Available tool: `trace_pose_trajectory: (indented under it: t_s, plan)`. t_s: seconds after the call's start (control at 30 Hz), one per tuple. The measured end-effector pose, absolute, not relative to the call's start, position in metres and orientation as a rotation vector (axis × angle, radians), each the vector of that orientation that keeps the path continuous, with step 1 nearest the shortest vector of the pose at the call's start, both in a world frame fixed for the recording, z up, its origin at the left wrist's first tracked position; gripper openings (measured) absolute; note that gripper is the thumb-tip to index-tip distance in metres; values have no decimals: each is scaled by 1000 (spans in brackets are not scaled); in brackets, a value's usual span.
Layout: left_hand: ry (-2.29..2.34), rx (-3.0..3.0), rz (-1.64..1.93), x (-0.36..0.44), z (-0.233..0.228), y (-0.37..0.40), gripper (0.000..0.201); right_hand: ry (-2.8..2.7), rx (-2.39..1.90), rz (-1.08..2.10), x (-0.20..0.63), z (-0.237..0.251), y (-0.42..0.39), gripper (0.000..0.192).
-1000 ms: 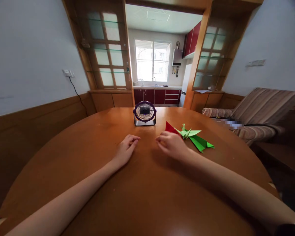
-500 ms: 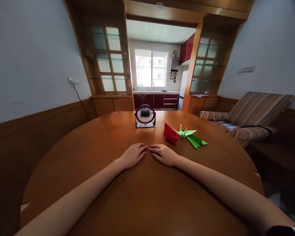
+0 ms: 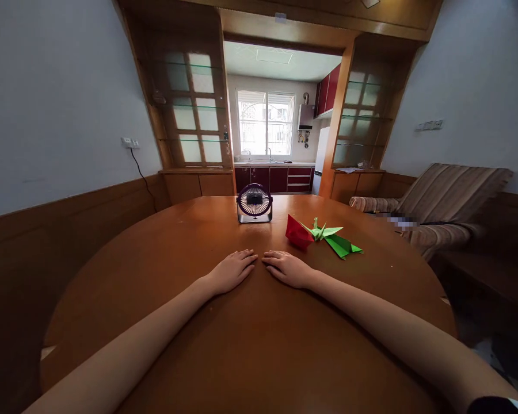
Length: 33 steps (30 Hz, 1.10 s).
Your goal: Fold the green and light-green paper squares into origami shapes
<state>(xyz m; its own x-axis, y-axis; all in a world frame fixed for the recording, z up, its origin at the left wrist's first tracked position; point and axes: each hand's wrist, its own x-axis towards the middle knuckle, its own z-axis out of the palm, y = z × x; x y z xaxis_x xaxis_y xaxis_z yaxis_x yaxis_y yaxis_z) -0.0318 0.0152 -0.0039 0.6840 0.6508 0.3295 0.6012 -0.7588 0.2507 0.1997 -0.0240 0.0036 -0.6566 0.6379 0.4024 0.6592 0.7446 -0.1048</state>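
Note:
My left hand (image 3: 234, 271) lies palm down on the wooden table (image 3: 259, 339), its fingers stretched out and holding nothing. Facing it across a small gap, my right hand (image 3: 287, 268) rests flat in the same way, also without anything in it. Just beyond my right hand stands a red folded paper boat (image 3: 299, 233). Beside the boat is a light green origami crane (image 3: 322, 231), and a darker green folded paper piece (image 3: 343, 246) lies to its right, partly behind the crane. A small dark purple desk fan (image 3: 255, 202) stands beyond both hands, near the table's far edge.
A striped armchair (image 3: 451, 198) stands to the right of the table. Wooden cabinets with glass shelves (image 3: 192, 109) flank an opening to a kitchen with red cupboards (image 3: 270, 179). On the left wall, a black cord hangs from a socket (image 3: 130, 142).
The view has tilted up very slightly, so the room sits a little lower in the picture. Both hands and the objects on the table stay in place.

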Motion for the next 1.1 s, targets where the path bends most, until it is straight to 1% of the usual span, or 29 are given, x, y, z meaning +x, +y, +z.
trace_pose_trajectory:
  t_s: [0.13, 0.23, 0.47, 0.63, 0.77, 0.97, 1.1]
  plan:
    - [1038, 2782, 716, -31, -1, 12, 37, -2521, -954, -124, 202, 5, -27, 31]
    - [1051, 2865, 713, -29, 7, 5, 33, -2547, -878, -216, 207, 6, -31, 27]
    - [984, 3023, 667, -27, 19, -6, 34, -2547, -568, -647, 236, 17, -41, 29]
    - [828, 3123, 685, -26, 25, -17, 32, -2314, -682, -760, 276, 28, -36, 30]
    - [717, 3215, 685, -26, 27, -24, 31, -2152, -900, -612, 302, 27, -27, 28]
    - [653, 3225, 822, -28, 25, -20, 28, -2093, -1117, -328, 312, 17, -19, 29]
    - [725, 3170, 844, -31, 24, -15, 30, -2123, -1141, -247, 313, 11, -13, 20]
